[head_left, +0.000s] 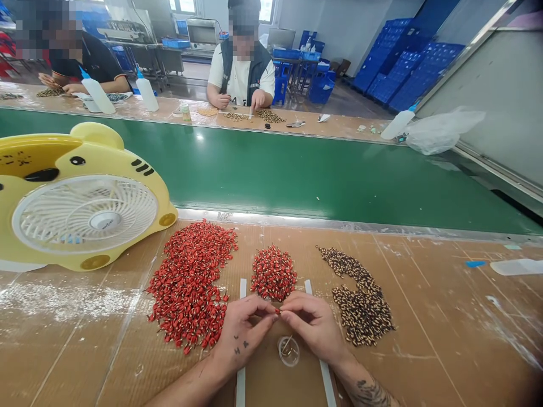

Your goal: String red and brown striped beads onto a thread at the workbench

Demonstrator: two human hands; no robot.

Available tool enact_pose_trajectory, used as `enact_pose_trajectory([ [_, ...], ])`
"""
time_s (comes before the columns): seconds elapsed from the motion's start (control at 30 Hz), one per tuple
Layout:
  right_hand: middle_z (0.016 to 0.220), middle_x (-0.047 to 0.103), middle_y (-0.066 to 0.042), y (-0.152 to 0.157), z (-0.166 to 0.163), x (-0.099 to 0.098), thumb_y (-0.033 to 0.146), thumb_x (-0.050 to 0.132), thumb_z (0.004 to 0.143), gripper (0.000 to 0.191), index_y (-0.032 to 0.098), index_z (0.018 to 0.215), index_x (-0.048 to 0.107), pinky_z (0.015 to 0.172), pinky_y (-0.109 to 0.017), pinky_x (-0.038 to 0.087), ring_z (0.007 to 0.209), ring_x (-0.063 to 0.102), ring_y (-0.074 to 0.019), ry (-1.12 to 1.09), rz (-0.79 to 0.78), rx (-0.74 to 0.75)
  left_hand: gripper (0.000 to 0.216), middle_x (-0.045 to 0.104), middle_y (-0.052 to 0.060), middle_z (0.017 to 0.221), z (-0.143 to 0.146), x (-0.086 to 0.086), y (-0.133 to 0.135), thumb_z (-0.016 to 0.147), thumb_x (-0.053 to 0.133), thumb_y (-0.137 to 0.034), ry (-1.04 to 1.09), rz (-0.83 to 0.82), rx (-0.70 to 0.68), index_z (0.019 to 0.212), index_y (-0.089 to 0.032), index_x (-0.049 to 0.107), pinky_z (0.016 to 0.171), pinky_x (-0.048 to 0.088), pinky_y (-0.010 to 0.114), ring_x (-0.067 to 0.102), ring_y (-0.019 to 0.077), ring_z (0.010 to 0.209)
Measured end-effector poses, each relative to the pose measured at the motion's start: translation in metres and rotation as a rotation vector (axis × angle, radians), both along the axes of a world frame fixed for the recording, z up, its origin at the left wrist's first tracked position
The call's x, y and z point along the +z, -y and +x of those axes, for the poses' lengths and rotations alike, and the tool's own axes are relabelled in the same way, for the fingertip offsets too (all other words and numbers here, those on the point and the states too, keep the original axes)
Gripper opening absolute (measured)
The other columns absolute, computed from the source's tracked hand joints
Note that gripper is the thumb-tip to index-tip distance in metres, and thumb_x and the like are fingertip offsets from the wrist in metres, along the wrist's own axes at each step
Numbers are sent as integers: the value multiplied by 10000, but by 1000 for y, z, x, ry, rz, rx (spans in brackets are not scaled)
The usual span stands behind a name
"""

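Note:
My left hand point(246, 328) is closed in a pinch, with a tiny red piece point(277, 311) at its fingertips. Meeting it from the other side, my right hand point(316, 325) is pinched too; what its fingertips grip is too small to make out. Just below the fingers stands a small clear cup point(289, 351) with a thin stick leaning in it. A large heap of red pieces with thin pale stems point(190, 282) lies left of my hands. Beyond them is a smaller pile of red and gold pieces point(274, 272), and to the right a black-and-gold heap point(365, 308).
A yellow animal-shaped fan point(165, 192) stands at the left. Two white strips point(309, 287) flank my work spot. A green belt point(322, 175) crosses behind the cardboard-covered table. A white bottle point(520, 267) lies at the right. Two people sit across the belt.

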State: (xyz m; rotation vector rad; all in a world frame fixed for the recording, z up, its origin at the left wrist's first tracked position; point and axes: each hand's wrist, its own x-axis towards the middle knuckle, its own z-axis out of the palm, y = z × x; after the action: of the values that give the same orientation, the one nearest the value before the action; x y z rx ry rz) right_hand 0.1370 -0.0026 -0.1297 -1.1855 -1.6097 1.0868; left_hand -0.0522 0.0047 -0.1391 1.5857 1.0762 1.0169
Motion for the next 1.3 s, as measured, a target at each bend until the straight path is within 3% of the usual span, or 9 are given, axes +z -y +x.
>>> enact_pose_trajectory([
  [0.27, 680, 662, -38, -5, 8, -5, 310, 709, 820, 190, 153, 723, 756, 580, -238, 406, 616, 551, -144, -35, -278, 75, 113, 642, -7, 579, 0, -3, 2, 778, 687, -167, -15, -151, -48, 667, -152, 676, 474, 383, 158, 524, 86, 491],
  [0.57, 627, 618, -12, -5, 5, -5, 314, 714, 770, 190, 138, 701, 732, 506, -215, 335, 533, 469, -112, -45, -415, 62, 116, 643, -5, 609, -2, -6, 2, 799, 647, -149, -88, -84, -87, 687, -159, 676, 516, 381, 165, 525, 89, 525],
  [0.77, 745, 684, -43, -7, 4, -5, 306, 671, 830, 172, 159, 779, 745, 619, -250, 436, 673, 592, -167, -20, -231, 5, 73, 634, -2, 650, 2, 1, -9, 813, 633, -188, -48, -157, -79, 754, -157, 662, 531, 407, 171, 545, 105, 566],
  [0.97, 789, 696, -51, -7, 14, -7, 312, 607, 912, 210, 177, 805, 727, 647, -269, 445, 716, 617, -183, 80, 1, -96, 85, 674, 2, 701, -2, 9, -27, 828, 601, -163, -186, -63, -5, 785, -169, 675, 586, 434, 189, 579, 120, 612],
  [1.17, 713, 650, -31, -5, 20, -3, 285, 559, 944, 259, 171, 743, 677, 626, -264, 418, 648, 573, -160, 159, 124, -15, 116, 669, -6, 698, 12, 19, -55, 838, 567, -137, -398, 104, -22, 824, -183, 672, 615, 436, 215, 594, 132, 624],
  [1.3, 709, 633, -33, -5, 26, -5, 292, 560, 940, 253, 165, 762, 688, 610, -257, 408, 640, 558, -153, 146, 132, 91, 148, 676, 19, 748, -6, 33, -71, 839, 558, -146, -598, 203, 31, 907, -182, 685, 655, 441, 251, 602, 158, 657],
])
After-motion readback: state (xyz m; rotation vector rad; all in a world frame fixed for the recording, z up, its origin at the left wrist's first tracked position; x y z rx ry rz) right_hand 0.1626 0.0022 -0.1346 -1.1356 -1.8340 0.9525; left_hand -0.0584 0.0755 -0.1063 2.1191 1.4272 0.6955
